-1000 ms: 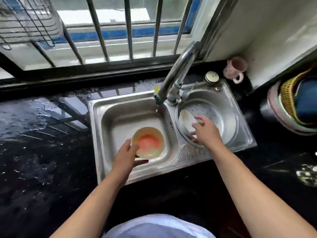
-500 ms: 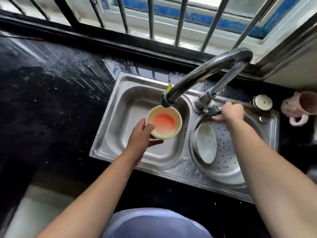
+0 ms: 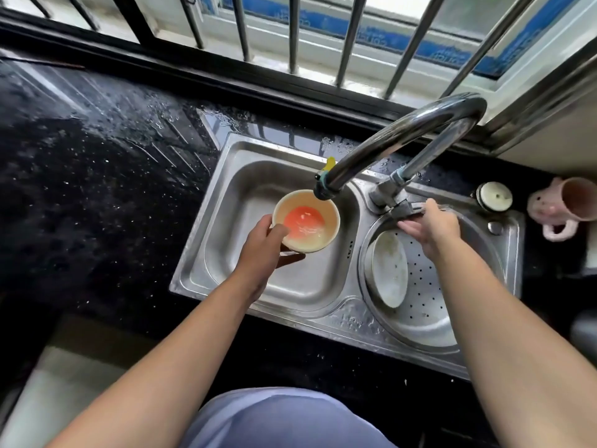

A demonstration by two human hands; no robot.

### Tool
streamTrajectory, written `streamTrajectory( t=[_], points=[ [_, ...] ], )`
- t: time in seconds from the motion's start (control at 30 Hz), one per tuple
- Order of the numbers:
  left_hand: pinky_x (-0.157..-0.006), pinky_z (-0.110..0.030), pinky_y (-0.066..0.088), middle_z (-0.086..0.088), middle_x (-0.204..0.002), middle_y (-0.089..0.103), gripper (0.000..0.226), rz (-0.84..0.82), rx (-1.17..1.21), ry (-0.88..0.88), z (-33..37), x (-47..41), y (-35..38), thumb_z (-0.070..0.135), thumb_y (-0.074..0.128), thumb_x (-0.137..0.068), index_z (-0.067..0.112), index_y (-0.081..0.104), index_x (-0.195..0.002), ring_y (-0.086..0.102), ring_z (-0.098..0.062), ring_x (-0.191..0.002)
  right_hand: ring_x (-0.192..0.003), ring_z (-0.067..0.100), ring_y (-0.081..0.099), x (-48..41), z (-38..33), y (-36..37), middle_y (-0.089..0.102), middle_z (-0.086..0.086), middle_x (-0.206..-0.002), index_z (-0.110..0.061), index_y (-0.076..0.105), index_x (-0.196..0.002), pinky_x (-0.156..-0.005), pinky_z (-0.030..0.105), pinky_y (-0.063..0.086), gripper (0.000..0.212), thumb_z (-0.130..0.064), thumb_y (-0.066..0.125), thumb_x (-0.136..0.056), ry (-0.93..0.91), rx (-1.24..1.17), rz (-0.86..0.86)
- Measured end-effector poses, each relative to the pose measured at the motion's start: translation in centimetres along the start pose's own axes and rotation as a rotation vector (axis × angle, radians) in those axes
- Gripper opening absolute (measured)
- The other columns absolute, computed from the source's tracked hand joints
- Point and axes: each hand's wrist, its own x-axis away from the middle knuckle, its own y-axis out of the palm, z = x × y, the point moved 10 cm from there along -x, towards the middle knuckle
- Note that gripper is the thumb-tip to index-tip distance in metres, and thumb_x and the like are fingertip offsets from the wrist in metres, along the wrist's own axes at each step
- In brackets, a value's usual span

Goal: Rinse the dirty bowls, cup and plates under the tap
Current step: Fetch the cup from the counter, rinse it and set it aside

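A cream bowl [image 3: 310,232] with an orange-red stain in its bottom is held over the left basin of the steel sink [image 3: 206,240], right under the tap spout [image 3: 326,187]. Water is splashing inside it. My left hand [image 3: 263,245] grips the bowl by its near-left rim. My right hand [image 3: 433,226] is closed on the tap lever [image 3: 403,210] at the tap's base. A white plate [image 3: 389,270] leans on its edge in the round perforated right basin [image 3: 426,305]. A pink cup [image 3: 563,206] lies on its side on the counter at far right.
Wet black speckled counter [image 3: 97,195] spreads to the left of the sink. A window with metal bars [image 3: 294,33] runs along the back. A round white-capped fitting [image 3: 494,196] sits on the sink's back right corner.
My left hand lifted the bowl from the basin floor to under the spout. My right hand left the plate, went to the tap lever, and water now runs into the bowl.
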Motion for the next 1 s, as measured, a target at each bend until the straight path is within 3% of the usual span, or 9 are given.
streamTrajectory(
  t=[0.1, 0.17, 0.3, 0.43, 0.53, 0.63, 0.8, 0.9, 1.0],
  points=[
    [-0.074, -0.040, 0.065, -0.016, -0.115, 0.072, 0.027, -0.010, -0.011, 0.003, 0.0, -0.4, -0.3, 0.031, 0.063, -0.083, 0.023, 0.072, -0.107, 0.075, -0.032, -0.099, -0.089, 0.028, 0.073, 3.9, -0.3, -0.3, 0.066, 0.011, -0.100, -0.012, 0.056, -0.104, -0.088, 0.045, 0.061, 0.029, -0.038, 0.046, -0.097, -0.106, 0.253, 0.086],
    [-0.074, -0.039, 0.065, -0.014, -0.115, 0.073, 0.030, -0.007, -0.024, 0.000, -0.2, -0.7, -0.6, 0.033, 0.064, -0.083, 0.024, 0.070, -0.111, 0.076, -0.031, -0.099, -0.090, 0.021, 0.060, 9.4, -2.1, 0.2, 0.062, 0.004, -0.103, -0.022, 0.057, -0.100, -0.087, 0.037, 0.052, 0.016, -0.031, 0.047, -0.091, -0.435, 0.479, 0.200],
    [-0.071, -0.036, 0.064, -0.011, -0.107, 0.075, 0.040, 0.010, -0.079, 0.001, -0.5, -1.1, -0.9, 0.028, 0.064, -0.080, 0.020, 0.065, -0.119, 0.077, -0.026, -0.091, -0.099, 0.017, 0.063, 23.0, -2.0, 8.5, 0.067, 0.002, -0.109, -0.010, 0.072, -0.106, -0.092, 0.026, 0.049, 0.025, -0.011, 0.056, -0.087, -1.123, 0.590, -0.216],
    [-0.064, -0.029, 0.061, -0.006, -0.096, 0.077, 0.041, -0.010, -0.207, 0.017, -0.3, -1.0, -0.5, 0.032, 0.065, -0.078, 0.020, 0.064, -0.117, 0.076, -0.020, -0.080, -0.131, 0.030, 0.052, 22.9, 2.1, 16.3, 0.059, 0.010, -0.141, -0.009, 0.062, -0.133, -0.113, 0.042, 0.041, 0.042, -0.012, 0.053, -0.092, -0.879, 1.070, -0.504],
    [-0.059, -0.027, 0.057, -0.007, -0.097, 0.073, 0.045, -0.005, -0.255, 0.032, 0.1, -1.0, -0.6, 0.047, 0.070, -0.078, 0.025, 0.066, -0.117, 0.072, -0.015, -0.073, -0.110, 0.035, 0.061, 22.9, 3.1, 19.7, 0.068, 0.017, -0.117, -0.004, 0.062, -0.124, -0.099, 0.044, 0.049, 0.035, -0.007, 0.055, -0.090, -0.764, 1.076, -0.715],
    [-0.062, -0.028, 0.060, -0.012, -0.107, 0.075, 0.040, 0.001, -0.225, 0.040, 0.6, -1.5, -1.5, 0.031, 0.072, -0.079, 0.027, 0.067, -0.118, 0.075, -0.016, -0.078, -0.106, 0.030, 0.064, 22.2, 4.0, 19.6, 0.073, 0.013, -0.114, -0.009, 0.067, -0.122, -0.094, 0.040, 0.053, 0.037, 0.001, 0.053, -0.089, -0.685, 1.032, -0.819],
    [-0.073, -0.036, 0.065, -0.010, -0.113, 0.076, 0.058, -0.006, -0.180, 0.016, 0.0, -1.3, -1.8, 0.027, 0.079, -0.067, 0.032, 0.068, -0.123, 0.079, -0.025, -0.094, -0.124, 0.032, 0.056, 20.5, 3.9, 18.6, 0.070, 0.008, -0.123, -0.021, 0.066, -0.123, -0.119, 0.054, 0.023, 0.039, -0.007, 0.050, -0.090, -0.884, 1.356, -0.612],
    [-0.070, -0.034, 0.064, -0.013, -0.112, 0.077, 0.057, -0.022, -0.131, 0.008, -0.2, -1.5, -1.4, 0.030, 0.081, -0.072, 0.027, 0.066, -0.126, 0.079, -0.020, -0.085, -0.122, 0.029, 0.052, 21.0, 3.1, 18.2, 0.069, 0.005, -0.121, -0.022, 0.073, -0.107, -0.114, 0.046, 0.035, 0.031, -0.008, 0.051, -0.090, -0.865, 0.994, -0.612],
    [-0.068, -0.031, 0.063, -0.015, -0.112, 0.076, 0.050, -0.004, -0.128, -0.011, -0.2, -1.8, -1.9, 0.014, 0.071, -0.079, 0.023, 0.065, -0.128, 0.078, -0.025, -0.088, -0.116, 0.022, 0.058, 19.0, 2.1, 14.0, 0.068, 0.008, -0.121, -0.012, 0.073, -0.113, -0.104, 0.031, 0.043, 0.035, -0.004, 0.053, -0.085, -0.782, 0.667, -0.300]
  ],
)
